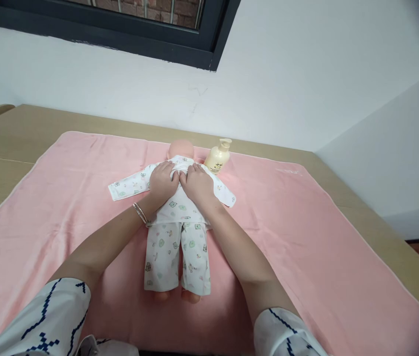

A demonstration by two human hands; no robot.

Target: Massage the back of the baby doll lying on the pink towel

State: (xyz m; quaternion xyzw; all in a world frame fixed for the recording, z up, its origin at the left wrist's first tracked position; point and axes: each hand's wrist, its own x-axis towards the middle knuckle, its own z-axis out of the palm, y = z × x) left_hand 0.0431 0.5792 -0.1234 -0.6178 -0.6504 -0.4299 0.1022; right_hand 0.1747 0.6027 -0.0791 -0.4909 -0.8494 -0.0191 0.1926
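A baby doll (182, 207) in a white printed top and trousers lies stretched out, its smooth head at the far end and its feet towards me. No face shows on the head. My left hand (163, 182) rests flat on the left of its upper body, and my right hand (197, 183) lies flat on the right. The thumbs nearly meet in the middle, where the cloth is slightly wrinkled. Both sleeves spread outward beyond my hands. A cream pump bottle (217, 157) stands just beyond the doll's right-hand sleeve.
Under the doll, a pink blanket (291, 237) with some creases covers much of the wooden table (346, 193). Behind the table rises a white wall (269, 74) with a dark-framed window (180, 47).
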